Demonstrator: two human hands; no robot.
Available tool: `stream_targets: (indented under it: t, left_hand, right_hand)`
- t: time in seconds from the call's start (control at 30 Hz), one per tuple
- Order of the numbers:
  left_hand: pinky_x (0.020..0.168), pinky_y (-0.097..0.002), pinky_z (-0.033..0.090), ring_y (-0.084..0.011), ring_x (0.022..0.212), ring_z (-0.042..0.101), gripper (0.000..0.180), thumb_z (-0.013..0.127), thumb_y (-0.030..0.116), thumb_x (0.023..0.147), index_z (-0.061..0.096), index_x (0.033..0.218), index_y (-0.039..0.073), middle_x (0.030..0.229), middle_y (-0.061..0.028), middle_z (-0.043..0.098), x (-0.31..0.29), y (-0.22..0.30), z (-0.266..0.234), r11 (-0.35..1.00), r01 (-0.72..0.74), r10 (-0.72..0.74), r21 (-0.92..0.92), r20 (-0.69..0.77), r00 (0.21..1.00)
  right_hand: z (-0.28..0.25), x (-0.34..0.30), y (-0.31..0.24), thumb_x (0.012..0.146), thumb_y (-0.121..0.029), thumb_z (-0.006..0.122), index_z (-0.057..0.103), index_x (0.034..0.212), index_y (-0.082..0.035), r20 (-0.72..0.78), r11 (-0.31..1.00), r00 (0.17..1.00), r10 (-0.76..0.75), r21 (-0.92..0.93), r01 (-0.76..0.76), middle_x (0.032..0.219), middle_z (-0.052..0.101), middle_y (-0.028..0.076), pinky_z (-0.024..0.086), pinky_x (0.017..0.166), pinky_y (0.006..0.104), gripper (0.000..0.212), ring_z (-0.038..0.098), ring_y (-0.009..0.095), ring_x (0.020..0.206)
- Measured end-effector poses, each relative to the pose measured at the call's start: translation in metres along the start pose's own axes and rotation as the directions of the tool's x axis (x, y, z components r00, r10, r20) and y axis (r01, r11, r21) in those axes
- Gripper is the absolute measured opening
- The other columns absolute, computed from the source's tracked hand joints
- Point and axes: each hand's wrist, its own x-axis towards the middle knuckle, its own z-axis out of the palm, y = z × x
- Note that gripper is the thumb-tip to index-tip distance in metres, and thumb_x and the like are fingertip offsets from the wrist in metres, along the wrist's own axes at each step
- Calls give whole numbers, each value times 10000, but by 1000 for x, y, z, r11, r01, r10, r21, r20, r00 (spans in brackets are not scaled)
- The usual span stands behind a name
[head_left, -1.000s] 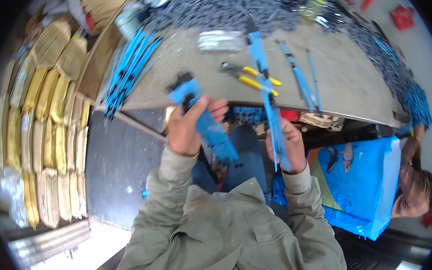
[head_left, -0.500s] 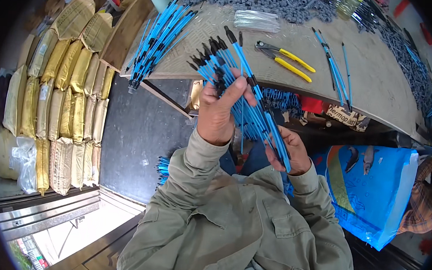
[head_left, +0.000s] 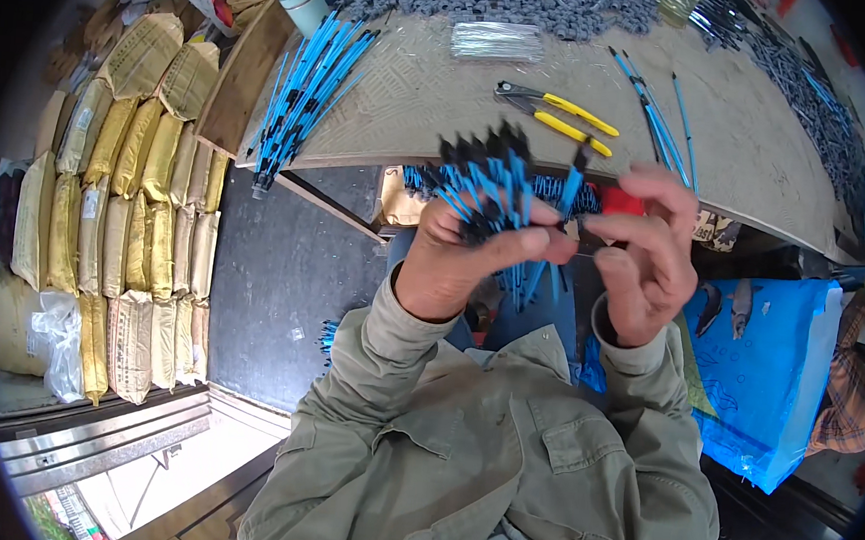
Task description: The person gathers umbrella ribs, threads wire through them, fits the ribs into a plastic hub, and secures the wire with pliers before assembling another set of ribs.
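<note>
My left hand (head_left: 463, 262) is closed around a bundle of thin blue rods (head_left: 488, 189) with black ends, their tips pointing up and away from me. One thicker blue rod (head_left: 573, 185) with a black tip stands a little apart, at the left thumb and fingertips. Beside it, my right hand (head_left: 654, 260) is raised with fingers curved and spread apart. Its index fingertip comes close to this rod; blur hides whether they touch. Nothing shows clearly between the right thumb and fingers.
On the table (head_left: 414, 98) lie yellow-handled pliers (head_left: 559, 116), clear thin strips (head_left: 497, 42), more blue rods (head_left: 310, 91) and a heap of grey plastic parts (head_left: 511, 3). Stacked sacks (head_left: 126, 208) line the left. A blue sheet (head_left: 761, 373) and another person's sleeve (head_left: 855, 390) are at right.
The bundle has turned more upright in my left hand. My right hand has let go of the rods' lower end and risen beside the separate rod, its fingers now spread.
</note>
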Motion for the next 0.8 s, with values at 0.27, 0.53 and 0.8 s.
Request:
stream_targets:
  t: [0.27,0.53,0.8]
  left_hand:
    - [706,-235,480,-72,774,575,154,644,12,787,644,941,10,848,-23,646,-3,-28,-14,985,66,-79,162,74,994]
    - [691,-224,467,-54,782,549,174,654,-3,775,649,947,16,849,3,637,0,-36,-19,975,44,-56,217,48,997]
    - [697,-225,464,-56,793,541,204,656,-12,773,641,975,13,882,1,631,-2,-40,-18,970,43,-52,241,32,998]
  right_hand:
    - [22,9,6,659,-85,715,659,819,-63,195,993,981,12,-116,11,1121,538,107,300,934,386,171,421,301,1094]
    - [23,1,14,713,-58,667,612,750,-27,213,990,974,81,-129,-54,1118,565,114,253,972,399,73,390,289,1154]
    - [27,-6,21,729,-61,655,589,734,-39,160,991,980,119,-87,-106,1108,571,117,260,964,398,70,401,280,1133]
